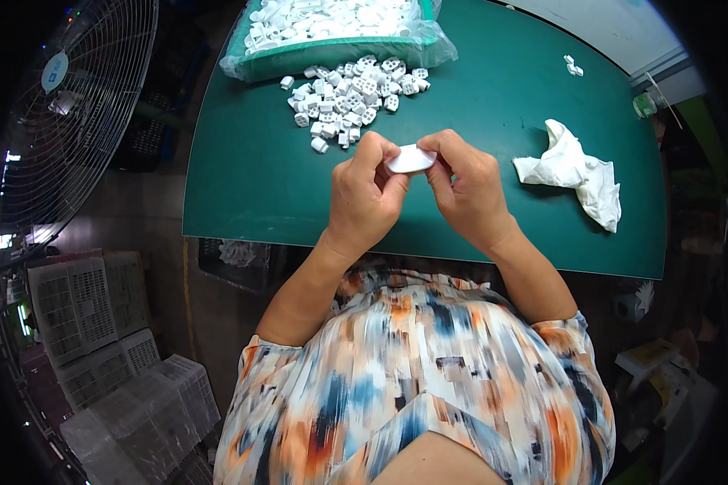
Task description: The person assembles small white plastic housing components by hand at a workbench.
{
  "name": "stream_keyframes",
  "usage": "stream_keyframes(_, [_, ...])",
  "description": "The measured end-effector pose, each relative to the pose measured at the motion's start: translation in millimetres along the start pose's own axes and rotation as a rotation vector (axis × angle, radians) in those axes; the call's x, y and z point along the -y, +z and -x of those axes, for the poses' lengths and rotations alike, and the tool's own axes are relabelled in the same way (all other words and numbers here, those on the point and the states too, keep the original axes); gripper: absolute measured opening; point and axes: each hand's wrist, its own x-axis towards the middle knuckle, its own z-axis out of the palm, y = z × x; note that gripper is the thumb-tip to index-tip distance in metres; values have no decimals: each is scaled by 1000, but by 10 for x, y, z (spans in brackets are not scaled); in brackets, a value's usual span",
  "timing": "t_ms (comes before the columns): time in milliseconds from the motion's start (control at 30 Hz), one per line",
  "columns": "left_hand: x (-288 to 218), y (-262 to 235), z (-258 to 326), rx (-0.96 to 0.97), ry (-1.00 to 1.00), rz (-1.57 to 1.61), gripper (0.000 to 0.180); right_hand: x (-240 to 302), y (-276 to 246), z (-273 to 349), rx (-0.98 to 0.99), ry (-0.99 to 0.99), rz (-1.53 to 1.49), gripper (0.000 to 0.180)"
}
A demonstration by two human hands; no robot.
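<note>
Both hands meet over the middle of the green table. My left hand and my right hand pinch a small flat white oval plastic part between fingertips, left hand on its left edge and right hand on its right edge. Just beyond the hands lies a heap of several small white plastic pieces on the table. Behind the heap stands a green tray lined with clear plastic and filled with more white parts.
A crumpled white cloth lies on the table to the right. A couple of loose white pieces sit at the far right. A large black floor fan stands left. White slotted crates are stacked at lower left.
</note>
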Motion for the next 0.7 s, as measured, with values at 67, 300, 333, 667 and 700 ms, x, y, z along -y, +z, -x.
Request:
stream_keyframes(67, [-23, -25, 30, 24, -36, 72, 17, 39, -27, 22, 30, 7, -15, 12])
stream_keyframes(300, [19, -72, 236, -95, 142, -219, 19, 171, 29, 138, 122, -89, 146, 15])
stream_keyframes(333, [20, -58, 276, -139, 188, -246, 19, 183, 61, 166, 111, -87, 175, 16])
stream_keyframes(667, [108, -492, 821, -256, 16, -259, 17, 274, 500, 299, 338, 7, -24, 17])
stream_keyframes(700, [50, -617, 943, -262, -69, -203, 15, 407, 555, 280, 418, 36, -128, 20])
